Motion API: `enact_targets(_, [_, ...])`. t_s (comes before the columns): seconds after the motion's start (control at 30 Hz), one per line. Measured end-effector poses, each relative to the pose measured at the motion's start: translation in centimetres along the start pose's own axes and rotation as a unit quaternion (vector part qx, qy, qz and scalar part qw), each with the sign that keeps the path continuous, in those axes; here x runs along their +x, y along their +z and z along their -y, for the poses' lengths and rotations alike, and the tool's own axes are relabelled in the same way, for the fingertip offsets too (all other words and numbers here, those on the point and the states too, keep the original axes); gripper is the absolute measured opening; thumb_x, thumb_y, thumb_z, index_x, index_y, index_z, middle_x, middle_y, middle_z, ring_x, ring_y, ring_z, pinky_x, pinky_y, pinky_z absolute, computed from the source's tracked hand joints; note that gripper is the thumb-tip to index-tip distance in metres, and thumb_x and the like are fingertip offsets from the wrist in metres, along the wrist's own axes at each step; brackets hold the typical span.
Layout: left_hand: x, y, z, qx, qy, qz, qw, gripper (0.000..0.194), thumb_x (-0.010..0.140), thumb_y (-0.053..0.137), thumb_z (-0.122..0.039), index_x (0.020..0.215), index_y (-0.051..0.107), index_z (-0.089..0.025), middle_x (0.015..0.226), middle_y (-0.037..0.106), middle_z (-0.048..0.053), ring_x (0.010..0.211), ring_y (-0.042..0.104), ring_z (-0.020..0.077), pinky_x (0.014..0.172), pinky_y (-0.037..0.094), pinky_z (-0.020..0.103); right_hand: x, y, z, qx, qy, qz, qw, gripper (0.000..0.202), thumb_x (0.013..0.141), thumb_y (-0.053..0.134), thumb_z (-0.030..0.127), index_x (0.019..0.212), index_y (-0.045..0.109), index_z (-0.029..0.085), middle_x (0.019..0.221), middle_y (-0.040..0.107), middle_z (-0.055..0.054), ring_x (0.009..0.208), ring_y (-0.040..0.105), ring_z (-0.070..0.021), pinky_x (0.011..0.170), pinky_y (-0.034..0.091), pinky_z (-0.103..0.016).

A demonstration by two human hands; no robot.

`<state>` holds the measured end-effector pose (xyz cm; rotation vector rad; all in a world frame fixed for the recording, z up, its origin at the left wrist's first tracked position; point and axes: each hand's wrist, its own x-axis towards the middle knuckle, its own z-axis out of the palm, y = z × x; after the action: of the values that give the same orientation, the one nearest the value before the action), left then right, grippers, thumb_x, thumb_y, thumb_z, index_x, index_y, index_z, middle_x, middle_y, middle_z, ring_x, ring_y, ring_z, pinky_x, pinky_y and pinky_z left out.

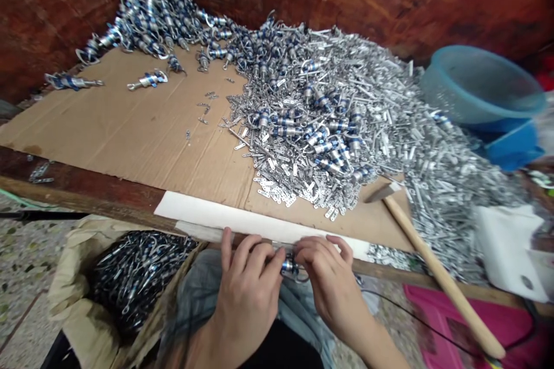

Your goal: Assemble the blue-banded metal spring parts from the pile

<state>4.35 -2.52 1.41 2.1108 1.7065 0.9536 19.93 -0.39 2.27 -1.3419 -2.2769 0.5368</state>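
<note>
Between my two hands, at the table's front edge, is a small blue and silver metal part (289, 266) with a curved wire loop. My left hand (253, 277) has its thumb and fingers closed on the part's left end, the little finger raised. Around the right end, the fingers of my right hand (326, 271) are bent together and partly hide it. A white strip (259, 223) lies along the edge just beyond both hands. Past it, a pile of flat silver pieces (281, 184) mixes with more blue and silver parts (329, 150) on cardboard (173, 144).
A wooden-handled hammer (441, 277) lies across the right front edge. Clear blue tubs (480, 86) stand at the back right, near a white object (506, 248). A sack (78, 277) of dark metal parts sits lower left; a pink plastic item (485, 323) is lower right.
</note>
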Motion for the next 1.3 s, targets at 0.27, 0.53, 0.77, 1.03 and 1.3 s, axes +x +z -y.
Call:
enact_targets(0.27, [-0.2,0.2,0.3,0.006,0.013,-0.01,1.0,0.022,0.089,0.047,-0.021,0.092,0.068,-0.019,0.082,0.065,0.003,0.095,0.055,0.0221,0.11,0.014,0.057,-1.1,0.1,-0.8,-0.026,-0.021,-0.043,0.999,0.023,0.085,0.038,0.002,0.091,0.049,0.022,0.098,0.066,-0.002,0.1,0.055,-0.0156,0.091,0.022,-0.035])
enact_targets(0.53, [0.1,0.2,0.3,0.009,0.015,-0.01,1.0,0.025,0.091,0.043,-0.024,0.09,0.069,-0.02,0.079,0.064,0.002,0.093,0.056,0.0207,0.11,0.015,0.055,-2.3,1.7,0.5,-0.044,-0.002,-0.085,0.995,0.026,0.083,0.035,0.001,0.087,0.051,0.022,0.103,0.068,-0.002,0.107,0.058,-0.0156,0.094,0.026,-0.034])
enact_targets(0.77, [-0.3,0.7,1.1,-0.03,0.066,-0.045,0.996,0.018,0.09,0.049,-0.018,0.091,0.067,-0.019,0.083,0.069,-0.001,0.099,0.06,0.0183,0.112,0.013,0.054,-1.9,1.2,0.0,0.007,0.04,-0.047,0.998,0.022,0.088,0.035,0.005,0.091,0.046,0.023,0.102,0.065,-0.002,0.105,0.056,-0.0157,0.092,0.026,-0.035])
enact_targets(1.03, [-0.4,0.7,1.3,-0.05,0.079,-0.063,0.994,0.019,0.09,0.05,-0.017,0.084,0.068,-0.02,0.081,0.071,-0.002,0.097,0.062,0.0179,0.111,0.018,0.055,0.1,1.0,1.3,-0.047,0.137,-0.017,0.989,0.016,0.09,0.04,0.016,0.086,0.053,0.025,0.082,0.056,0.0,0.082,0.049,-0.0183,0.076,0.026,-0.034])
enact_targets(1.3, [-0.3,0.7,1.3,-0.066,0.067,-0.068,0.993,0.02,0.09,0.05,-0.019,0.083,0.068,-0.021,0.083,0.071,-0.002,0.096,0.061,0.0181,0.111,0.019,0.055,1.0,1.6,1.8,-0.017,0.184,0.012,0.983,0.012,0.087,0.043,0.016,0.09,0.052,0.023,0.086,0.058,-0.001,0.083,0.049,-0.0193,0.077,0.028,-0.036])
